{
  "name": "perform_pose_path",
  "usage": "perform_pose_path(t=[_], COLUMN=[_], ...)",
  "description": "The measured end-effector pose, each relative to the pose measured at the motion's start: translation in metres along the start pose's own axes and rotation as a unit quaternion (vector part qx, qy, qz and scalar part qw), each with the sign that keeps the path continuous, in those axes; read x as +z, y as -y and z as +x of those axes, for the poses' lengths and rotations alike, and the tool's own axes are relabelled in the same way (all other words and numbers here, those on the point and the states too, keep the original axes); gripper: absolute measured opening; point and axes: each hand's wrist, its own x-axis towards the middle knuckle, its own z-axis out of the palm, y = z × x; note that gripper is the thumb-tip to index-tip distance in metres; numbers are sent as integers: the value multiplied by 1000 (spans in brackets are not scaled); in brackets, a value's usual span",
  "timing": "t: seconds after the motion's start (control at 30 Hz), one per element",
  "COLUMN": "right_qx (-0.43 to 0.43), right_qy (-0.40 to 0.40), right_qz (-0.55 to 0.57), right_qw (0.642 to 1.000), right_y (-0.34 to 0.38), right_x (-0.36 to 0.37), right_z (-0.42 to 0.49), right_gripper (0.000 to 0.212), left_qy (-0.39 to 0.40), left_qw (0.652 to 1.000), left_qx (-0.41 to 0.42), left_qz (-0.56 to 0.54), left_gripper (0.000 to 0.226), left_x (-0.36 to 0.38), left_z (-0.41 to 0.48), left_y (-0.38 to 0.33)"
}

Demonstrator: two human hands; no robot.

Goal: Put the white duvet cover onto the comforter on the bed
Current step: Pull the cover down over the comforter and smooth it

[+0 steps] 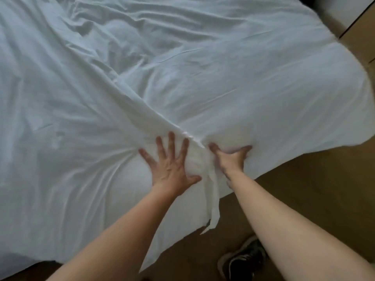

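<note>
Left hand (170, 166) lies flat, fingers spread, pressing down on the white duvet cover (101, 98) near the bed's near edge. Right hand (231, 159), just beside it, curls its fingers into a bunched fold of the cover. The cover spreads wrinkled across the bed, and a loose flap (212, 199) hangs over the edge. Dark shoe (241, 258) on brown floor (304, 189).

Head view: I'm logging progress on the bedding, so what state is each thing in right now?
white duvet cover: spread out, wrinkled, a loose flap hanging off its near edge.
left hand: flat, fingers spread, pressing on the cover.
right hand: fingers curled, gripping a bunch of the cover.
black shoe: resting on the brown floor.
</note>
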Motion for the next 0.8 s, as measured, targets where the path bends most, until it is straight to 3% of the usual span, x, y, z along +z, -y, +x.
perform_pose_path(t=[0.13, 0.23, 0.3, 0.43, 0.57, 0.7, 0.8], right_qx=[61, 45, 41, -15, -78, -206, -143], right_qy=[-49, -56, -62, -143, -177, -237, -142], right_qz=[159, 183, 167, 62, -138, -280, -286], right_qw=[984, 980, 983, 988, 971, 907, 937], right_y=[25, 43, 56, 92, 138, 182, 225], right_x=[-43, -95, -133, -213, -287, -321, -342], right_z=[72, 120, 152, 207, 269, 333, 402], right_gripper=[157, 156, 152, 137, 133, 108, 117], left_qy=[-15, -38, -22, 15, 27, 6, -36], left_qw=[999, 987, 985, 995, 994, 996, 996], left_qx=[48, 155, 168, 97, 101, 50, 9], left_qz=[9, 1, -16, -25, -33, -67, -79], left_gripper=[127, 115, 113, 133, 129, 117, 111], left_x=[-7, -27, -45, -71, -91, -107, -124], left_z=[55, 104, 144, 202, 240, 290, 345], left_y=[-74, -146, -202, -293, -352, -401, -423])
